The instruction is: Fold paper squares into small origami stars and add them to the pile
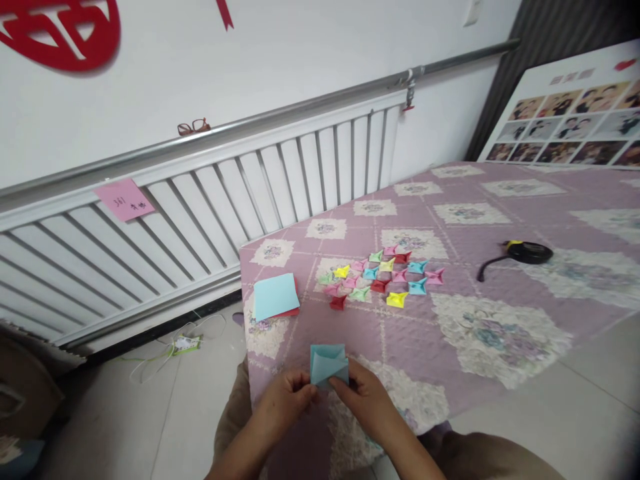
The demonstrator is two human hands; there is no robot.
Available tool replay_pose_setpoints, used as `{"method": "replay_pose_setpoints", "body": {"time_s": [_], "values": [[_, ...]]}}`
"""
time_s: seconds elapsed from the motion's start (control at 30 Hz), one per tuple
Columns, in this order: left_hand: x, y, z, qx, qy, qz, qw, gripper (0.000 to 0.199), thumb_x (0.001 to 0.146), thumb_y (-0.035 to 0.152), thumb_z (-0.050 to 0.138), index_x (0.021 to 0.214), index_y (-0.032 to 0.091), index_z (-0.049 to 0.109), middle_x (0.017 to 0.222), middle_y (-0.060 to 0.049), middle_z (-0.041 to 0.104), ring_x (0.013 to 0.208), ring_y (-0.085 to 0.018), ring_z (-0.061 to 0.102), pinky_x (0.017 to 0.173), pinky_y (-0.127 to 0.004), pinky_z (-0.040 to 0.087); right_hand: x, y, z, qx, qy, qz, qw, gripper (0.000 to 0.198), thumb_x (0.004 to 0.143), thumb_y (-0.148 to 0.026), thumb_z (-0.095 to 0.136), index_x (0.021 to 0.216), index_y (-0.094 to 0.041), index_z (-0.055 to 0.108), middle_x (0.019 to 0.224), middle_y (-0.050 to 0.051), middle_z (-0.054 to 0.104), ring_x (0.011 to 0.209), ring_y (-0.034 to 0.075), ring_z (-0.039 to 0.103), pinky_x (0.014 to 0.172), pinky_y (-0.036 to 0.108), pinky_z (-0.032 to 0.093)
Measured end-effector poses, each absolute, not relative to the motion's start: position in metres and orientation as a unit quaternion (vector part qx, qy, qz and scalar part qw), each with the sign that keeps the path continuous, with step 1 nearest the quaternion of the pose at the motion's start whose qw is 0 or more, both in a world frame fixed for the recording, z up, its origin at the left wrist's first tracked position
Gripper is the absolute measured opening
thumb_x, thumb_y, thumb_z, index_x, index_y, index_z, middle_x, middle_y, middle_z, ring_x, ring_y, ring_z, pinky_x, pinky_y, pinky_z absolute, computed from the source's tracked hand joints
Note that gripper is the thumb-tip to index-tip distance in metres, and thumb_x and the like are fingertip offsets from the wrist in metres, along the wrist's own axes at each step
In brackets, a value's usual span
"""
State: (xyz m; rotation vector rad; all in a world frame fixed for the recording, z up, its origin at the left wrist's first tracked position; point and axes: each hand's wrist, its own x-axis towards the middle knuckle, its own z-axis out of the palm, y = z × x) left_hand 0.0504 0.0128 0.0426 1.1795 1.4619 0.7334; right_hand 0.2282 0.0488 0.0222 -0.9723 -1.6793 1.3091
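A partly folded light-blue origami paper (329,363) is held between my two hands above the near edge of the table. My left hand (295,393) pinches its lower left corner. At the lower right, my right hand (361,390) grips it, with the thumb pressed on the front and the fingers behind. A stack of paper sheets (276,297), light blue on top with red showing beneath, lies to the left. Beyond the hands sit several small folded paper pieces (380,286) in pink, red, yellow, green and blue, set in rough rows.
A patterned purple cloth (470,280) covers the table. A black object with a strap (527,253) lies at the right. Behind stand a white radiator (280,180) with a pink note (125,200), glasses (194,127) on the pipe, and a photo board (570,120).
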Motion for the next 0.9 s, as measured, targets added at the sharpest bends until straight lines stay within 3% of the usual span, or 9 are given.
{"method": "replay_pose_setpoints", "body": {"time_s": [0.3, 0.6, 0.9], "values": [[0.0553, 0.0124, 0.0364, 0.48, 0.641, 0.313, 0.51, 0.025, 0.068, 0.04, 0.053, 0.061, 0.017, 0.057, 0.049, 0.003, 0.051, 0.046, -0.01, 0.042, 0.048, -0.024, 0.031, 0.2273, 0.0482, 0.0258, -0.395, -0.644, 0.518, 0.402, 0.016, 0.082, -0.032, 0.052, 0.083, -0.02, 0.063, 0.082, 0.001, 0.063, 0.077, 0.017, 0.055, 0.071, 0.027, 0.042], [0.0575, 0.0135, 0.0439, 0.498, 0.596, 0.339, 0.531, 0.017, 0.067, 0.032, 0.057, 0.07, 0.016, 0.059, 0.058, 0.004, 0.053, 0.05, -0.009, 0.042, 0.05, -0.022, 0.032, 0.2266, 0.0479, 0.0236, -0.394, -0.663, 0.502, 0.392, 0.016, 0.081, -0.03, 0.053, 0.084, -0.02, 0.064, 0.086, 0.002, 0.064, 0.081, 0.018, 0.056, 0.076, 0.029, 0.042], [0.0579, 0.0127, 0.0418, 0.509, 0.579, 0.341, 0.537, 0.017, 0.069, 0.033, 0.059, 0.065, 0.016, 0.056, 0.058, 0.003, 0.052, 0.053, -0.01, 0.043, 0.052, -0.023, 0.033, 0.2275, 0.046, 0.0291, -0.392, -0.645, 0.518, 0.402, 0.017, 0.082, -0.036, 0.052, 0.084, -0.02, 0.059, 0.087, 0.002, 0.061, 0.08, 0.017, 0.053, 0.073, 0.028, 0.042]]}}
